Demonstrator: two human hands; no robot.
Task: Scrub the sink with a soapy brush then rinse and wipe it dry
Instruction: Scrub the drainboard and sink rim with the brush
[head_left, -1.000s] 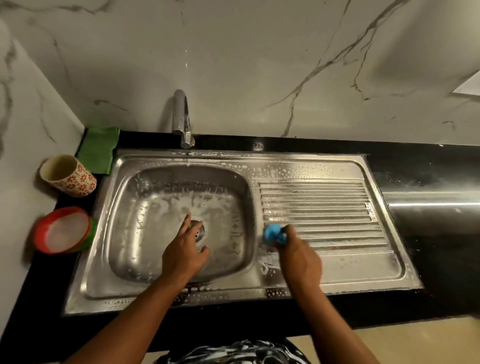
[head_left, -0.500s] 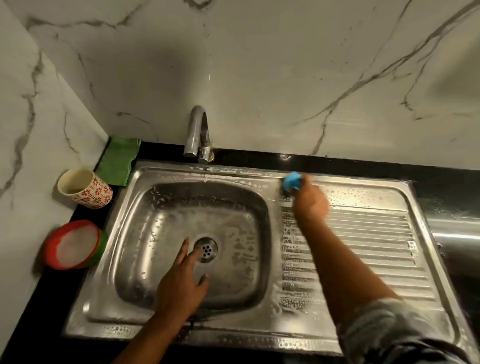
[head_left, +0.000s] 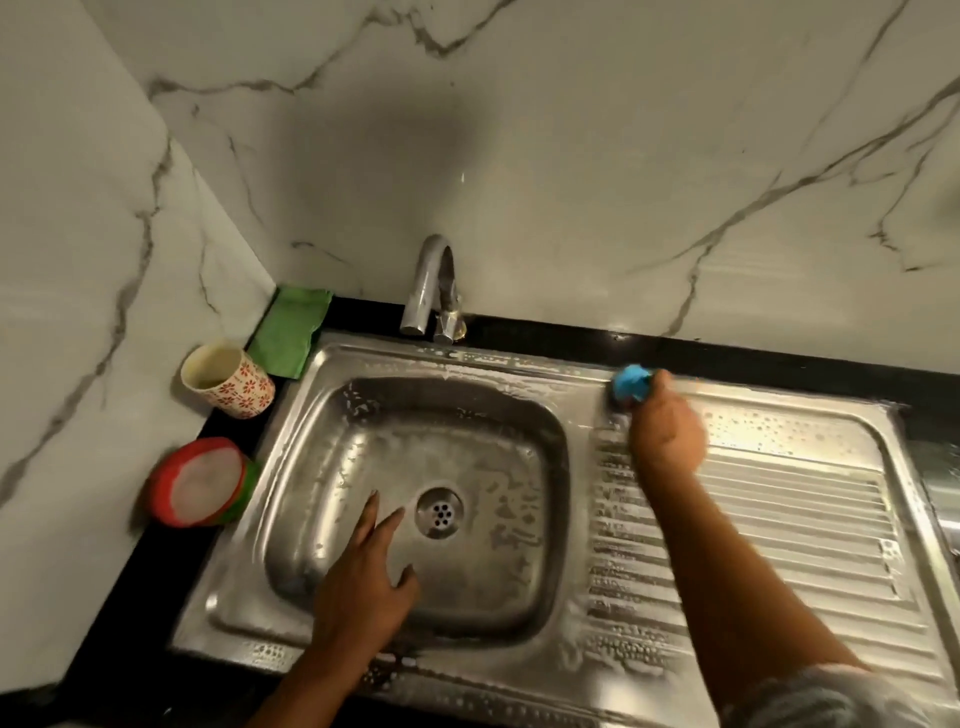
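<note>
— Two bare hands are showing over the rectangular stainless-steel sink (head_left: 234, 561). What is the right grip (head_left: 667, 436) doing?

— It is curling tightly round the small blue scrubbing brush (head_left: 629, 382), which is poking out beyond the fingers. The brush is sitting against the sink's back rim, at twelve o'clock of the ribbed steel drainboard (head_left: 779, 530) and at two o'clock of the deep basin (head_left: 363, 457).

— And the left grip (head_left: 363, 587)?

— It is lying wide, fingers straight and spread, holding nothing. It is reaching over the basin's near wall. Its fingertips (head_left: 371, 506) are pointing toward twelve o'clock, just beside the round perforated drain (head_left: 440, 512), at the drain's eight o'clock. Whether it is touching the steel, I cannot tell.

— Is soap showing?

— White suds (head_left: 623, 644) are clinging to the basin walls, the back rim and the drainboard ribs.

— What is sitting around the sink?

— On the black desk (head_left: 156, 597), at nine o'clock of the basin, a red-rimmed round bowl (head_left: 200, 483) with a white inside is resting on a green bowl (head_left: 251, 480). At ten o'clock a cream cup with red flowers (head_left: 228, 382) is standing. At eleven o'clock a folded green cloth (head_left: 293, 332) is lying in the corner. At twelve o'clock the curved chrome tap (head_left: 431, 286) is arching over the back rim, in front of the white veined marble wall (head_left: 571, 156).
</note>
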